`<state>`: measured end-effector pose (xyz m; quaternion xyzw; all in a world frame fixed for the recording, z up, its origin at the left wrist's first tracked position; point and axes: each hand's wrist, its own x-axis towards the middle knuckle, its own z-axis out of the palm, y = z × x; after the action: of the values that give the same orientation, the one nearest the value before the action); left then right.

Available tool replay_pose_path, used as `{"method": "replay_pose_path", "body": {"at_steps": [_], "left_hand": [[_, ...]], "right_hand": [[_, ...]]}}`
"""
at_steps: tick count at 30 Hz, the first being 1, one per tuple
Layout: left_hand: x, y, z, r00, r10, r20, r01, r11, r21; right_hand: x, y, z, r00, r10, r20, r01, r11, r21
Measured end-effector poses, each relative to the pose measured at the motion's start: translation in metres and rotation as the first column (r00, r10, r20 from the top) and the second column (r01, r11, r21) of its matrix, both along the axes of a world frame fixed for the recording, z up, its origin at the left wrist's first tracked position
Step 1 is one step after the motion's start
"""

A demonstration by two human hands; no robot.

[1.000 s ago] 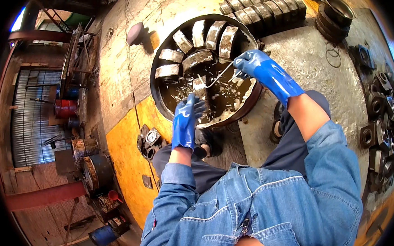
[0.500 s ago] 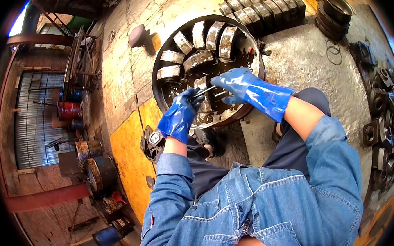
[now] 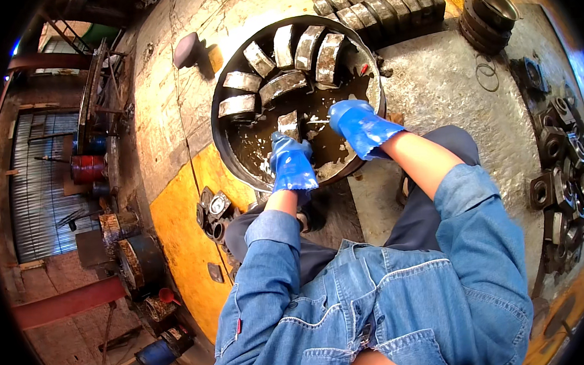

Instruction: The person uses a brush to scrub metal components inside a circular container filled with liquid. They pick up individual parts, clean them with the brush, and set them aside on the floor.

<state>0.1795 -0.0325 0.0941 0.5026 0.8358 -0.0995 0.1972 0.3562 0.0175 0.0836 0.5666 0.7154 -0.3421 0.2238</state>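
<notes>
The right hand [image 3: 355, 123], in a blue glove [image 3: 368, 134], is closed around a thin metal rod [image 3: 316, 121] that points left toward a metal block [image 3: 288, 122]. The left hand [image 3: 292, 159], gloved alike, covers the block's near part; whether it grips, I cannot tell. The block sits toward the near edge of a round basin [image 3: 216, 130]; curved metal pieces [image 3: 307, 48] line the basin's far and left edges.

A grimy industrial workshop, shown by its stained concrete floor [image 3: 447, 93], round pan [image 3: 222, 138] of dark liquid, stacked curved metal blocks [image 3: 395, 9], strewn machined parts [image 3: 557, 189], red drum [image 3: 88, 169] and corrugated metal sheeting [image 3: 42, 204].
</notes>
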Motion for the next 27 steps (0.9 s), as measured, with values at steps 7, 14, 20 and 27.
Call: {"method": "replay_pose_path", "body": {"at_steps": [7,14,20,27], "left_hand": [[-0.058,0.007,-0.008,0.990,-0.142,0.025,0.140,0.988,0.069],[-0.100,0.005,-0.005,0.959,-0.051,0.279,0.023,0.994,0.102],[-0.119,0.003,-0.034,0.956,-0.024,0.292,-0.034,0.981,0.192],[-0.133,0.003,-0.033,0.944,0.022,0.330,-0.080,0.983,0.163]], "right_hand": [[-0.039,-0.004,-0.022,0.990,-0.053,-0.132,0.066,0.993,0.100],[-0.065,-0.005,0.000,0.998,0.002,-0.060,0.004,0.996,0.091],[-0.080,-0.010,-0.001,1.000,-0.011,-0.005,0.012,0.996,0.093],[-0.086,-0.020,-0.007,0.997,0.034,0.063,-0.039,0.996,0.081]]}}
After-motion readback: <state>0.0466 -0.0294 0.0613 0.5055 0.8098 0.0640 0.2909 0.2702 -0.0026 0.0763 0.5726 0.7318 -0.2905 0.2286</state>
